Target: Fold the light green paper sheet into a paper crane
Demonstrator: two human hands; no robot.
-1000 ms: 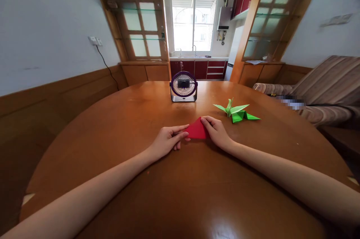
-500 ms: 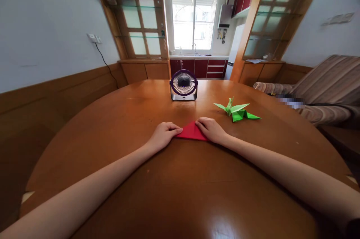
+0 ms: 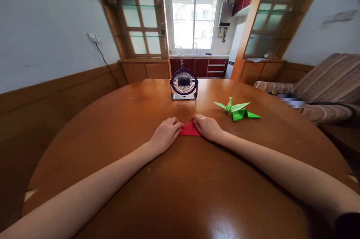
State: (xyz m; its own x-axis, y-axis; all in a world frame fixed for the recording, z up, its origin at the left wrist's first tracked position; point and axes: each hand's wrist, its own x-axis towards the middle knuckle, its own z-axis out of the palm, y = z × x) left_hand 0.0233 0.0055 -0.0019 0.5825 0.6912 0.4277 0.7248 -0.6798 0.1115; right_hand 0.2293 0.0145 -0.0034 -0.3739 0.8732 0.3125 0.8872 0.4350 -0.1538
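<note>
Both hands press flat on a folded red paper triangle (image 3: 190, 129) at mid-table, the left hand (image 3: 166, 134) and right hand (image 3: 207, 127) covering its side corners, fingers extended. A crisp crease likely needs firm, even fingertip pressure along the edge. Farther off stand a small round fan (image 3: 183, 84) and, right, a green paper crane (image 3: 236, 110) on the glossy wooden table (image 3: 180, 194).

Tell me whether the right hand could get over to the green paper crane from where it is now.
Probably yes. The right hand presses on the red paper, and the green paper crane lies just beyond it to the right, with only bare table between.
</note>
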